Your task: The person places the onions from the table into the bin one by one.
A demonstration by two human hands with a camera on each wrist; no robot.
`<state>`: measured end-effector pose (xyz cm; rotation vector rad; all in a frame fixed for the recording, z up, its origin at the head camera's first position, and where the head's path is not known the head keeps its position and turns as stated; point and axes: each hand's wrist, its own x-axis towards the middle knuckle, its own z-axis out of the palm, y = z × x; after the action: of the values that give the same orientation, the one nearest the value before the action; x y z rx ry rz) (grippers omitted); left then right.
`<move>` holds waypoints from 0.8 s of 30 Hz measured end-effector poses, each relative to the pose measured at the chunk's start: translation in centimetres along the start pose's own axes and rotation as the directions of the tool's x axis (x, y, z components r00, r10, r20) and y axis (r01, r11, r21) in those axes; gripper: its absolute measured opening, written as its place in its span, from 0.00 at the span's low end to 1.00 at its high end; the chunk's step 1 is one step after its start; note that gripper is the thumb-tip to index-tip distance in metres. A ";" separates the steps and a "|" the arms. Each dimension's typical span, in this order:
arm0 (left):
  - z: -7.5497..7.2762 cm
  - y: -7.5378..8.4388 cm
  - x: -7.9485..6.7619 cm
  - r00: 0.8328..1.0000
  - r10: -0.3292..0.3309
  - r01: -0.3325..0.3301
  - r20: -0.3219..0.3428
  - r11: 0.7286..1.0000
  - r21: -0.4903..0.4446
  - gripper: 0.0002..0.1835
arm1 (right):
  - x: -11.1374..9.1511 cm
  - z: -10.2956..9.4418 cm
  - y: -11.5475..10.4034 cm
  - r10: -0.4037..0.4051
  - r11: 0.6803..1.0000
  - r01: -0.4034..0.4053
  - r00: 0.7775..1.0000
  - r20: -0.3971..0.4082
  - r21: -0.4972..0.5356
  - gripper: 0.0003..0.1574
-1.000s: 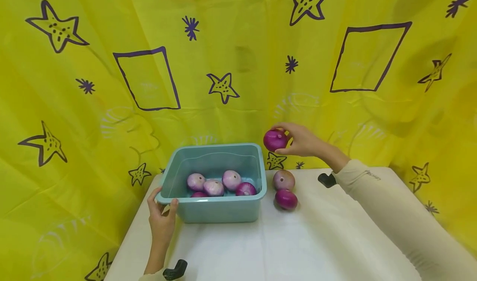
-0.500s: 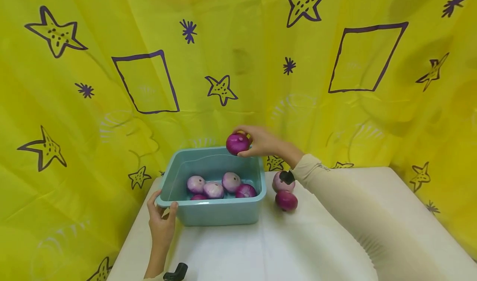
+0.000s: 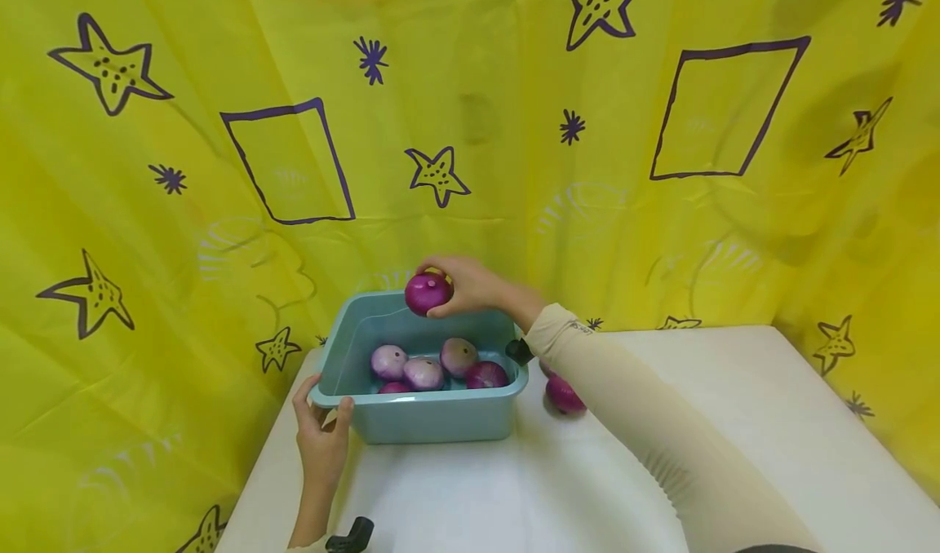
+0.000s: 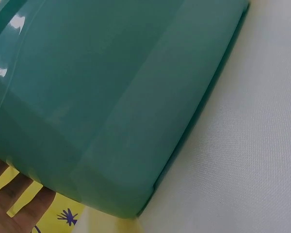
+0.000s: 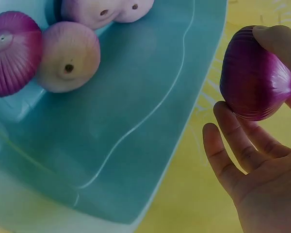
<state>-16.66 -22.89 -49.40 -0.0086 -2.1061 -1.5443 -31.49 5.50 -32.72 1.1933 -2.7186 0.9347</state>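
A purple-red onion (image 3: 428,294) is gripped between the thumb and fingers of my right hand (image 3: 470,284), raised over the back part of a blue-green plastic basin (image 3: 433,418). In the right wrist view the held onion (image 5: 257,75) shows glossy skin, with the thumb on one side and fingertips on the other. Several onions lie on the basin floor, some pale (image 3: 423,373) and some dark purple (image 3: 486,375). My left hand (image 3: 323,439) grips the basin's front left corner, thumb at the front rim. In the left wrist view its fingers (image 4: 34,206) lie along the basin's side.
Right of the basin a purple onion (image 3: 564,395) lies on the white table (image 3: 470,496), with another behind it mostly hidden by my right sleeve (image 3: 624,406). A yellow curtain (image 3: 485,96) with drawn stars hangs close behind the basin.
My right hand has carried the onion leftward, from right of the basin to above it. The left hand has stayed at the basin's corner.
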 end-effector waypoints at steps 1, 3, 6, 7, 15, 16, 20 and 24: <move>0.0 0.0 0.0 1.000 -0.001 0.001 0.000 1.000 0.000 0.35 | 0.1 0.1 0.0 -0.003 1.000 0.003 1.000 0.005 0.002 0.42; 0.0 0.0 0.0 1.000 -0.003 0.003 0.000 1.000 0.001 0.35 | 0.2 0.4 -0.1 -0.010 1.000 0.010 1.000 0.012 0.010 0.42; 0.0 -0.1 0.0 1.000 -0.008 0.008 -0.002 1.000 0.004 0.36 | 0.3 0.8 0.0 -0.015 1.000 0.015 1.000 0.016 0.026 0.41; 0.0 -0.1 0.0 1.000 -0.009 0.009 -0.001 1.000 0.006 0.36 | 0.3 0.9 0.0 -0.017 0.999 0.017 1.000 0.015 0.029 0.41; 0.0 0.0 0.1 1.000 -0.008 0.008 0.006 1.000 -0.003 0.36 | 0.4 1.5 0.1 -0.037 0.999 0.037 0.999 0.011 0.006 0.40; 0.0 0.0 0.1 1.000 -0.008 0.008 0.006 1.000 -0.002 0.36 | 0.4 1.5 0.1 -0.035 0.999 0.034 0.999 0.016 0.002 0.40; 0.0 -0.2 0.1 1.000 -0.008 0.008 0.005 1.000 0.002 0.36 | 0.4 1.7 0.1 0.010 1.000 -0.010 0.999 0.033 0.004 0.47; 0.0 -0.2 0.1 1.000 -0.008 0.008 -0.005 1.000 -0.002 0.35 | 0.5 1.8 0.1 0.023 0.999 -0.022 1.000 0.013 -0.030 0.54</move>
<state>-16.79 -22.99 -49.54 0.0034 -2.1030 -1.5496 -31.56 4.25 -34.16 1.1708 -2.7520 0.8879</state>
